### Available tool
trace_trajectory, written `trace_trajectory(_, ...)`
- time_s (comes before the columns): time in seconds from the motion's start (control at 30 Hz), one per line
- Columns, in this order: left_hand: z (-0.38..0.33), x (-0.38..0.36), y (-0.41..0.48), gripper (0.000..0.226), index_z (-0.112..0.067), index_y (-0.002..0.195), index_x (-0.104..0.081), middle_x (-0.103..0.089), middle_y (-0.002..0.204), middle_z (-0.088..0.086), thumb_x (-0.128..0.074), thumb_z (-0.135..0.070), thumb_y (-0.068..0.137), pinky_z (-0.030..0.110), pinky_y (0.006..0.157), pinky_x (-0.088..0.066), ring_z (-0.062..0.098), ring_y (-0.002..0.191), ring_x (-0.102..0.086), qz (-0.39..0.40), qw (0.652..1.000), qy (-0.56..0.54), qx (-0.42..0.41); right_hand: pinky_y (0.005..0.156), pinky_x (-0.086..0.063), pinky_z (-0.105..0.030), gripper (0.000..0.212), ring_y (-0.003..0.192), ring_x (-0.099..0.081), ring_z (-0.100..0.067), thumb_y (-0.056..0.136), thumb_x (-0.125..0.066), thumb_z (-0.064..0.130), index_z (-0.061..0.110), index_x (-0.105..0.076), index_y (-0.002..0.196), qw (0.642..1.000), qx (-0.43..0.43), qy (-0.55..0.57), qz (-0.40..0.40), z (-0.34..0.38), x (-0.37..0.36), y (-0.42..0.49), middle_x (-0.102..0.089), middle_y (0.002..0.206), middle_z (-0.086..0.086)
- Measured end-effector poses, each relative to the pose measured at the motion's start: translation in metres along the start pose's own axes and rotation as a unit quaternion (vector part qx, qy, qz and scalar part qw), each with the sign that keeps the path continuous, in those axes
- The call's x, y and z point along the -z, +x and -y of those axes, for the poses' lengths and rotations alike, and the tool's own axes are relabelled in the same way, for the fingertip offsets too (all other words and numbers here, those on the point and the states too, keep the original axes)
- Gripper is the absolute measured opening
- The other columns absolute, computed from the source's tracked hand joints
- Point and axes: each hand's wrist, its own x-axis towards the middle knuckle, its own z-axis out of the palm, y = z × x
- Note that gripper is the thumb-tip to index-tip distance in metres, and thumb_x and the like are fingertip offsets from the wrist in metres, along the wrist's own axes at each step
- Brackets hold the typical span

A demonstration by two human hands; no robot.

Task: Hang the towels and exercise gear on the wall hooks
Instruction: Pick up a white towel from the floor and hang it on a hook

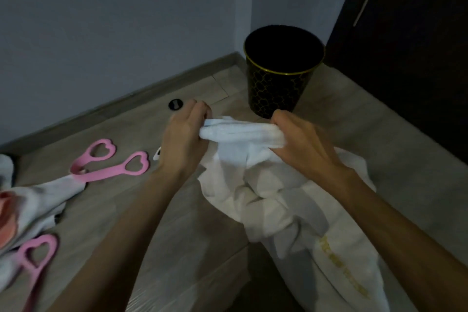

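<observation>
A white towel (263, 185) hangs bunched between both hands above the floor. My left hand (183, 137) pinches its upper edge on the left, and my right hand (301, 142) grips the same edge on the right. The lower part of the towel, with yellow lettering, drapes toward the bottom right. Two pink bands with heart-shaped handles lie on the floor: one (111, 163) left of my left forearm, another (35, 258) at the lower left. No wall hooks are in view.
A black bin with gold trim (281, 78) stands in the corner behind the towel. A small black round object (175, 104) lies near the baseboard. White and pink cloth (30, 202) lies at the left edge. A dark door (405, 45) fills the right.
</observation>
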Motion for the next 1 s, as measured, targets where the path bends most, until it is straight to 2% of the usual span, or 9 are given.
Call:
trace_trajectory(0.1,-0.031,0.046,0.032,0.028,-0.013,0.091,-0.054,-0.056,0.085,0.002,-0.073,-0.022,0.072,0.032,0.063,-0.040,0.017,0.073,-0.050,0.071,0.997,-0.035,-0.022,0.042,-0.044,-0.033,0.039,0.054,-0.055,-0.027,0.069,-0.072,0.003,0.017,-0.039,0.085,0.999,-0.002,-0.036,-0.037,0.017,0.049,0.021,-0.056,0.072,-0.010)
trace_trajectory(0.2,-0.072,0.111,0.070,0.054,-0.023,0.098,-0.050,-0.057,0.095,-0.007,-0.080,-0.050,0.062,0.029,0.069,-0.042,0.013,0.082,-0.051,0.156,0.983,-0.093,0.008,0.043,-0.041,-0.028,0.039,0.054,-0.058,-0.026,0.070,-0.075,0.003,0.017,-0.041,0.085,0.997,-0.047,-0.055,-0.033,0.041,0.114,0.042,-0.058,0.072,-0.008)
trace_trajectory(0.3,-0.109,0.186,0.120,0.044,-0.033,0.099,-0.049,-0.054,0.096,-0.013,-0.055,-0.069,0.073,0.022,0.072,-0.040,0.004,0.084,-0.048,0.168,0.978,-0.120,0.005,0.043,-0.045,-0.032,0.035,0.058,-0.058,-0.024,0.076,-0.070,0.005,0.019,-0.040,0.088,0.996,-0.064,-0.052,-0.025,0.077,0.190,0.073,-0.058,0.079,-0.006)
trace_trajectory(0.4,-0.150,0.258,0.176,0.031,-0.031,0.095,-0.051,-0.050,0.089,-0.011,-0.035,-0.057,0.091,0.021,0.072,-0.035,0.005,0.081,-0.045,0.160,0.978,-0.134,-0.020,0.046,-0.044,-0.029,0.024,0.062,-0.058,-0.020,0.079,-0.069,0.008,0.013,-0.047,0.087,0.995,-0.074,-0.052,-0.031,0.114,0.282,0.110,-0.058,0.082,-0.004)
trace_trajectory(0.57,-0.223,0.390,0.275,0.014,-0.023,0.096,-0.050,-0.057,0.086,-0.007,-0.049,-0.036,0.095,0.025,0.065,-0.039,0.010,0.073,-0.051,0.150,0.976,-0.156,-0.033,0.068,-0.050,-0.033,0.024,0.078,-0.058,-0.014,0.086,-0.063,0.030,0.022,-0.042,0.094,0.986,-0.165,-0.004,0.015,0.189,0.444,0.174,-0.051,0.085,0.009)
trace_trajectory(0.67,-0.269,0.475,0.330,0.011,-0.031,0.097,-0.054,-0.060,0.090,-0.014,-0.051,-0.040,0.093,0.032,0.075,-0.049,0.008,0.081,-0.057,0.119,0.979,-0.158,-0.040,0.070,-0.047,-0.027,0.030,0.083,-0.059,-0.011,0.085,-0.065,0.032,0.027,-0.039,0.097,0.981,-0.186,0.054,-0.007,0.235,0.531,0.202,-0.056,0.091,0.007)
trace_trajectory(0.8,-0.324,0.566,0.385,0.013,-0.031,0.096,-0.060,-0.063,0.093,-0.016,-0.054,-0.041,0.090,0.038,0.081,-0.050,0.011,0.088,-0.060,0.012,0.982,-0.183,-0.050,0.072,-0.051,-0.026,0.026,0.089,-0.062,-0.015,0.084,-0.067,0.032,0.021,-0.052,0.103,0.981,-0.160,0.102,-0.038,0.283,0.621,0.237,-0.061,0.096,0.003)
trace_trajectory(0.9,-0.363,0.618,0.413,0.011,-0.030,0.095,-0.060,-0.067,0.094,-0.012,-0.055,-0.039,0.091,0.040,0.082,-0.050,0.013,0.089,-0.063,-0.044,0.976,-0.202,-0.070,0.081,-0.055,-0.037,0.040,0.094,-0.063,-0.016,0.079,-0.073,0.027,0.014,-0.057,0.112,0.967,-0.149,0.199,-0.053,0.311,0.675,0.260,-0.064,0.104,0.000)
trace_trajectory(1.0,-0.393,0.655,0.426,0.018,-0.029,0.100,-0.062,-0.066,0.098,-0.015,-0.051,-0.042,0.093,0.035,0.081,-0.049,0.009,0.092,-0.062,-0.066,0.981,-0.133,-0.123,0.083,-0.055,-0.029,0.048,0.096,-0.063,-0.006,0.071,-0.079,0.031,0.027,-0.057,0.114,0.940,-0.137,0.310,-0.044,0.335,0.712,0.273,-0.065,0.107,0.010)
